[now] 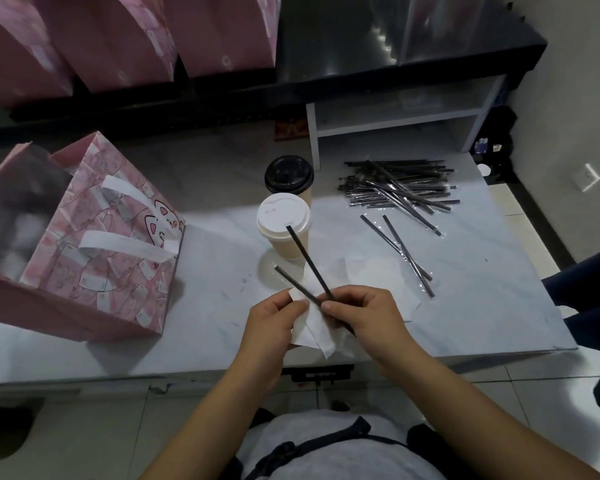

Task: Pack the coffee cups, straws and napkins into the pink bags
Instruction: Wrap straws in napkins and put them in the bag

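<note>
Your left hand [274, 317] grips a folded white napkin [312, 323] over the near edge of the counter, and your right hand [364, 317] pinches two black straws [305, 261] that cross and fan upward toward the cups. The straws are held only at their lower ends; in my judgement, they may scissor further apart or slip free when you swing them toward the bag, and the longer one's tip sits just beside the white-lidded cup [284, 223], so a careless sweep could knock it. That cup and the black-lidded cup [289, 176] behind it stand close together, so one could be tipped while the other is lifted. The open pink bag [118, 237] stands to your left with its white handles draped over the near side; they could catch the straws on entry. What already lies inside the bag is too dim to tell. The napkin is thin and loosely folded, and it may unfold. The surface is a pale marble-patterned counter [482, 289], carrying a pile of wrapped straws [395, 187] at the right, two loose wrapped straws [402, 252] nearer you, and further napkins [378, 275] lying flat. Behind, more pink bags [118, 39] line a dark raised shelf [361, 57], beside a small white shelf unit [395, 116]. The floor is tiled, and the lighting is poor.
</note>
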`<state>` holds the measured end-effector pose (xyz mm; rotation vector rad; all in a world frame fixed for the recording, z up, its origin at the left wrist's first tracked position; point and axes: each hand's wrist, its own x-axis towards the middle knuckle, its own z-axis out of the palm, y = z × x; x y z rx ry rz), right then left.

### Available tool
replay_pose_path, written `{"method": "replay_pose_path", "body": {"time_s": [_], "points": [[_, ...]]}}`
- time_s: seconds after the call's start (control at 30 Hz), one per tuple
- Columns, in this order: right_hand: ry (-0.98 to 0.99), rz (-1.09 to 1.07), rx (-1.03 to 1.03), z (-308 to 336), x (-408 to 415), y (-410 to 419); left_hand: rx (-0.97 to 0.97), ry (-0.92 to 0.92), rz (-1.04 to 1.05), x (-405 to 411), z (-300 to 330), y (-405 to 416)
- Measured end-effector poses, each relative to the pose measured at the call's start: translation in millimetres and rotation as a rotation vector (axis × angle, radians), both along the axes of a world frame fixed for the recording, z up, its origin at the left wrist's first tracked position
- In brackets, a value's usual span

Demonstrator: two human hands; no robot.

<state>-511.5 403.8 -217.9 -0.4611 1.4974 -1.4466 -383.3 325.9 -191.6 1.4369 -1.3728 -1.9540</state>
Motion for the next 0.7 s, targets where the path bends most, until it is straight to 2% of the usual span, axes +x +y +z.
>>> {"method": "replay_pose_path", "body": {"time_s": [0.2, 0.37, 0.5, 0.7], "points": [[-0.003, 0.078, -0.050, 0.9, 13.5, -3.8, 0.003, 0.036, 0.109, 10.3, 2.6, -3.0], [0.119, 0.200, 0.012, -0.3, -0.2, 3.6, 0.021, 0.066, 0.196, 19.9, 4.6, -17.4], [0.121, 0.311, 0.071, -2.6, -8.8, 17.7, 0.039, 0.071, 0.165, 22.4, 3.6, -20.1], [0.084, 0.250, 0.071, -3.7, -7.6, 27.3, 0.043, 0.065, 0.080, 16.3, 4.2, -17.3]]}}
